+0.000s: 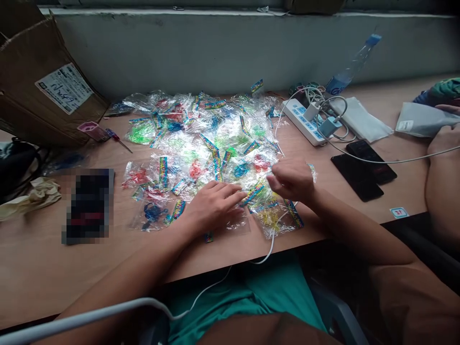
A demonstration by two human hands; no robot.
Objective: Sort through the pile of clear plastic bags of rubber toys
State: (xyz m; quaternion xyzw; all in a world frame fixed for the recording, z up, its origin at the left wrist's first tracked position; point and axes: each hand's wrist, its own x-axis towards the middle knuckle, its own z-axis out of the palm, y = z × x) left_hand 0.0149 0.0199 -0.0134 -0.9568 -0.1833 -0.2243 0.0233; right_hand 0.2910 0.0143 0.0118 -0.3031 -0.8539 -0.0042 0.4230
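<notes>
Nearest: white cable [140, 303] looping in front of the lap; a thin length also meets the yellow bag [269, 218] by the table edge. Over or under it, cannot tell. A tug there could drag the bag off; its closeness to the edge is the cause.

Left hand [215, 203]: palm down on the near side of the heap, fingers stretched and lightly spread, no clear grip on anything. Blue bag [153, 213] lies to its left. Pressing down might crease a label or slide slick film over film.

Right hand [293, 179]: fingers curled well in, above the heap's right side. Whether it holds anything, cannot tell.

The bags [215, 139] lie overlapped across mid-table, back towards the wall. Lifting one could pull neighbours along, as the film looks clingy.

Left of the heap: screwdriver [118, 140], its shaft pointing towards the bags. Film pushed that way may snag or puncture.

Right: phones [357, 177], partly stacked, with a cord passing over. Beyond, power strip [305, 122] crowded with plugs, then bottle [350, 69]. A caught cord might topple it; contents unclear.
</notes>
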